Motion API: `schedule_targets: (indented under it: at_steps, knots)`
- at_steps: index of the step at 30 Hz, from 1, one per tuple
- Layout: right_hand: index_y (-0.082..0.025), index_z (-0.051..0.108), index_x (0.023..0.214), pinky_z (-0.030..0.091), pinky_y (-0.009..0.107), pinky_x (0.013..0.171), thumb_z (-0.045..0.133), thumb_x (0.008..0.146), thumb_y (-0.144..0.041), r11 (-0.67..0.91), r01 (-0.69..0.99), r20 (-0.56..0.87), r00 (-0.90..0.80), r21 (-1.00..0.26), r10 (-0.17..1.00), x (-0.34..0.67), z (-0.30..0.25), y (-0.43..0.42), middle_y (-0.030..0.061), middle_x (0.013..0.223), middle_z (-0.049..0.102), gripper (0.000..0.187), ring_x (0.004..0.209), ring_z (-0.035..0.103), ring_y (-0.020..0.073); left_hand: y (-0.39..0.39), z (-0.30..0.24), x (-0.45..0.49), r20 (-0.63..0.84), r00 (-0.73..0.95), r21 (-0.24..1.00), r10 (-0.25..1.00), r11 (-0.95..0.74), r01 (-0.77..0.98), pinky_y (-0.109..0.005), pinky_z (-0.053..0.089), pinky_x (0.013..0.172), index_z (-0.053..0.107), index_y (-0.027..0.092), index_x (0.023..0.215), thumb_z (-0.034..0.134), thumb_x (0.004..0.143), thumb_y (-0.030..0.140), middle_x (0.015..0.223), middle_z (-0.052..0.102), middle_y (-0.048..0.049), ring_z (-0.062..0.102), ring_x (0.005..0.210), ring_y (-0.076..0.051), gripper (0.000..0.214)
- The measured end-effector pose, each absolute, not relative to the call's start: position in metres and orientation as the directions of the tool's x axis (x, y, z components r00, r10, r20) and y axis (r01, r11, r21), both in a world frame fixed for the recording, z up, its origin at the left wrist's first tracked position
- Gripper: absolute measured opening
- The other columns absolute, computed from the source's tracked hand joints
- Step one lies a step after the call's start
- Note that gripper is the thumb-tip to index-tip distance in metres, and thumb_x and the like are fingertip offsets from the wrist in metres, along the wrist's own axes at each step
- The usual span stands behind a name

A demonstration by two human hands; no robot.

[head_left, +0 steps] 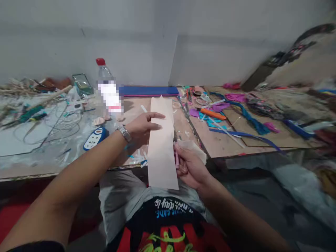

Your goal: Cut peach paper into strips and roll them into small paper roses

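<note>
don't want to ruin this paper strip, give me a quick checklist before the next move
1. Left hand flat on strip: ok.
2. Strip fully backed by table: not ok, the near end overhangs the edge.
3. Right hand grip: ok, closed on a scrap at the strip's right edge.
4. Pink tool in that grip, what kind: cannot tell.
5. Left fingers apart from the right hand: ok.
6. Bottle off the strip: ok, stands to its left.
</note>
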State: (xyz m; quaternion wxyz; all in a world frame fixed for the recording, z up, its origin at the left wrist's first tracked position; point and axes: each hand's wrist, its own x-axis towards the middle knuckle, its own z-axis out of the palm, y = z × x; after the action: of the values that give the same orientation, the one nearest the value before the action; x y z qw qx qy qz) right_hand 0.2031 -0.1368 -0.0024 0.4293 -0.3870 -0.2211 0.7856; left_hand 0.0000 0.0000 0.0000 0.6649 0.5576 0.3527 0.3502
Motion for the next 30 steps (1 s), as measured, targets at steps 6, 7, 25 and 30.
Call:
schedule_targets:
  at_steps: [6, 7, 25, 30]
  knots:
    - [-0.017, 0.059, 0.076, 0.022, 0.010, 0.032, 0.088, 0.075, -0.045, -0.507, -0.526, -0.375, -0.344, -0.682, 0.861, 0.2024, -0.0009, -0.1358, -0.0090, 0.048, 0.055, 0.039, 0.032, 0.028, -0.0009, -0.0022, 0.0050, 0.0003, -0.073, 0.476, 0.990, 0.877, 0.120, -0.068, -0.024, 0.052, 0.069, 0.071, 0.018, 0.116, 0.084, 0.070, 0.013, 0.102, 0.070, -0.0044, 0.067, 0.076, -0.012, 0.049]
    - [-0.017, 0.059, 0.076, 0.022, 0.010, 0.032, 0.087, 0.076, -0.044, -0.500, -0.529, -0.365, -0.345, -0.686, 0.865, 0.2020, -0.0011, -0.1361, -0.0092, 0.048, 0.054, 0.039, 0.032, 0.027, -0.0010, -0.0026, 0.0058, 0.0004, -0.075, 0.471, 0.991, 0.879, 0.118, -0.063, -0.024, 0.052, 0.068, 0.071, 0.018, 0.115, 0.085, 0.069, 0.013, 0.100, 0.070, -0.0042, 0.066, 0.075, -0.012, 0.048]
    - [-0.017, 0.056, 0.076, 0.020, 0.010, 0.034, 0.086, 0.075, -0.047, -0.492, -0.512, -0.344, -0.360, -0.704, 0.867, 0.1983, 0.0000, -0.1359, -0.0105, 0.048, 0.051, 0.042, 0.034, 0.023, -0.0010, -0.0040, 0.0090, 0.0005, -0.093, 0.446, 0.993, 0.890, 0.118, -0.027, -0.022, 0.046, 0.059, 0.073, 0.018, 0.113, 0.088, 0.067, 0.016, 0.083, 0.067, -0.0010, 0.061, 0.064, -0.010, 0.048]
    - [-0.018, 0.054, 0.072, 0.019, 0.011, 0.034, 0.088, 0.073, -0.048, -0.488, -0.488, -0.347, -0.354, -0.724, 0.869, 0.1982, -0.0006, -0.1362, -0.0113, 0.044, 0.047, 0.046, 0.033, 0.023, -0.0003, -0.0037, 0.0081, 0.0002, -0.099, 0.457, 0.991, 0.884, 0.129, -0.035, -0.019, 0.039, 0.053, 0.072, 0.018, 0.115, 0.088, 0.067, 0.018, 0.074, 0.063, 0.0012, 0.055, 0.057, -0.008, 0.051]
